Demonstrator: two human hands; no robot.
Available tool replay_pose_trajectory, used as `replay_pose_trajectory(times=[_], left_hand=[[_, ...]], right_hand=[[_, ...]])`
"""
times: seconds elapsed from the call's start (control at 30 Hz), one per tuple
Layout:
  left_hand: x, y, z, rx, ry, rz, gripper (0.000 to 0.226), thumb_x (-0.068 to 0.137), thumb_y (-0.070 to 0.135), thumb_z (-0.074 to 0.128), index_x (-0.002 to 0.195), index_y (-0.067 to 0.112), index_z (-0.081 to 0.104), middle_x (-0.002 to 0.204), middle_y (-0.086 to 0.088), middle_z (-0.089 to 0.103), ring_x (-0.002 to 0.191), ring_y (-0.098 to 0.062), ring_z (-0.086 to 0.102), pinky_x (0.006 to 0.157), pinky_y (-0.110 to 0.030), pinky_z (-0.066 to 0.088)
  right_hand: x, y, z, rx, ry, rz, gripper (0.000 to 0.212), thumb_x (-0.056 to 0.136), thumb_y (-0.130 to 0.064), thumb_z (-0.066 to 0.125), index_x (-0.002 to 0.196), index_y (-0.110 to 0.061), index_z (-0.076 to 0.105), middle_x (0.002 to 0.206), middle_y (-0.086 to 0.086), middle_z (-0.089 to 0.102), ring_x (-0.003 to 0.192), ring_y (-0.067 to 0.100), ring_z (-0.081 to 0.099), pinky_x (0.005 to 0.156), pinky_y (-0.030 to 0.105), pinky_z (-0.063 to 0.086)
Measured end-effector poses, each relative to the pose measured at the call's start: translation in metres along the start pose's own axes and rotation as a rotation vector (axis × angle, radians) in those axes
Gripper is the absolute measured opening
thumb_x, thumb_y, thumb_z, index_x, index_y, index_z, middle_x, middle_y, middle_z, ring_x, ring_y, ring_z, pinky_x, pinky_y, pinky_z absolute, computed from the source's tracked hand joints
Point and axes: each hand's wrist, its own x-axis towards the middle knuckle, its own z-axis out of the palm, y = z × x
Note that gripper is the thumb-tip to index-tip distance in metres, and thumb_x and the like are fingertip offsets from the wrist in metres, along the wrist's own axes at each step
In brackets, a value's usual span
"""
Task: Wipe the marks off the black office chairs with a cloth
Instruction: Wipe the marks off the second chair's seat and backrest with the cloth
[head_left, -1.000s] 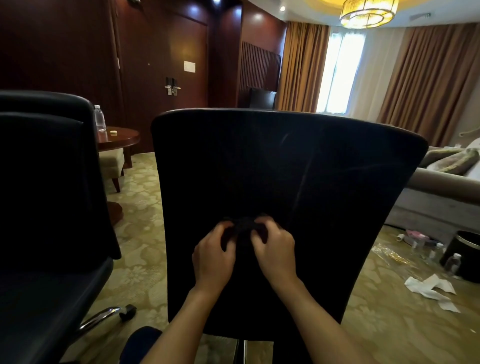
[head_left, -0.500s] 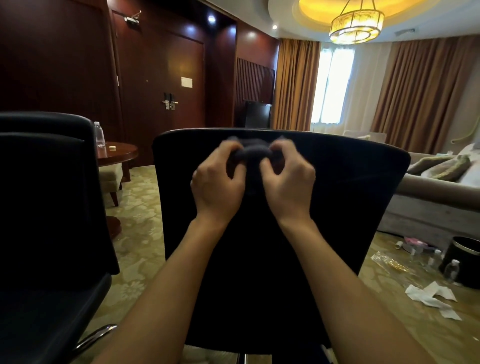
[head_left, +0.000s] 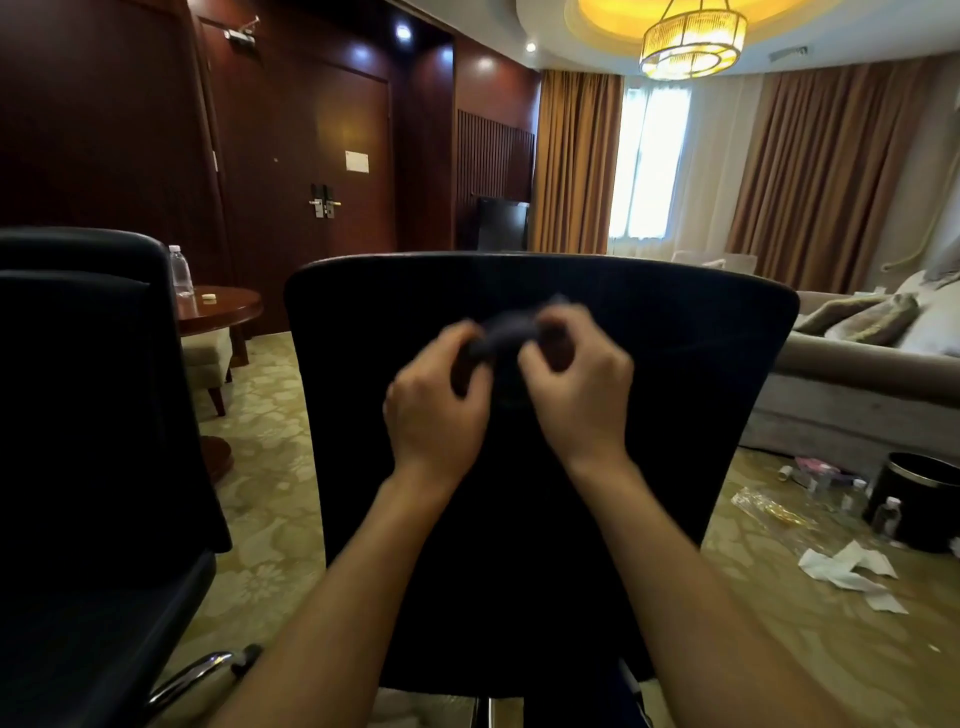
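Note:
The back of a black office chair (head_left: 701, 364) fills the middle of the view, right in front of me. Against its upper part I hold a bunched dark cloth (head_left: 506, 332) with both hands. My left hand (head_left: 436, 400) grips the cloth's left end with curled fingers. My right hand (head_left: 576, 389) grips its right end the same way. The hands are blurred by motion. A second black office chair (head_left: 78, 415) stands at the left, its seat and chrome base near the bottom edge.
A round wooden table (head_left: 223, 306) with a water bottle (head_left: 181, 270) stands behind the left chair. A grey sofa (head_left: 857, 384) lies at the right. A black bin (head_left: 919, 499), small bottles and crumpled paper (head_left: 847, 571) litter the carpet at the right.
Both hands rose with the cloth from the chair back's lower middle to its top edge, then came down a little to the upper part. The camera tilted upward.

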Motion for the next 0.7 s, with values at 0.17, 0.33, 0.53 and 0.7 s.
replay_pose_trajectory(times=[0.17, 0.33, 0.53, 0.7], left_hand=[[0.05, 0.046, -0.005, 0.072, 0.035, 0.132, 0.03, 0.087, 0.025, 0.064, 0.117, 0.027, 0.065, 0.106, 0.006, 0.072, 0.092, -0.019, 0.068, 0.076, -0.028, 0.047], [-0.01, -0.007, 0.023, 0.194, -0.063, 0.042, 0.033, 0.084, 0.022, 0.068, 0.117, 0.024, 0.067, 0.103, -0.002, 0.073, 0.091, -0.029, 0.069, 0.072, -0.038, 0.055], [-0.103, -0.071, 0.044, 0.259, -0.231, -0.171, 0.037, 0.082, 0.015, 0.074, 0.118, 0.019, 0.07, 0.098, -0.006, 0.075, 0.088, -0.029, 0.072, 0.071, -0.039, 0.058], [-0.16, -0.102, 0.046, 0.296, -0.37, -0.314, 0.039, 0.082, 0.016, 0.075, 0.121, 0.019, 0.069, 0.1, -0.006, 0.075, 0.091, -0.028, 0.072, 0.074, -0.036, 0.055]], right_hand=[[0.048, -0.016, -0.019, -0.013, 0.013, -0.054, 0.019, 0.087, -0.02, 0.068, 0.104, -0.015, 0.063, 0.095, -0.002, 0.068, 0.085, 0.008, 0.063, 0.081, 0.021, 0.053], [-0.014, 0.037, 0.004, -0.112, -0.08, 0.026, 0.02, 0.081, -0.021, 0.07, 0.098, -0.013, 0.063, 0.083, 0.008, 0.069, 0.076, 0.028, 0.067, 0.069, 0.033, 0.049], [-0.109, 0.085, 0.028, -0.181, -0.297, 0.187, 0.029, 0.081, -0.02, 0.074, 0.107, -0.01, 0.066, 0.089, 0.011, 0.071, 0.077, 0.032, 0.068, 0.067, 0.033, 0.051], [-0.167, 0.108, 0.034, -0.218, -0.412, 0.325, 0.03, 0.085, -0.029, 0.069, 0.111, -0.017, 0.066, 0.093, 0.004, 0.071, 0.081, 0.025, 0.069, 0.068, 0.034, 0.055]])
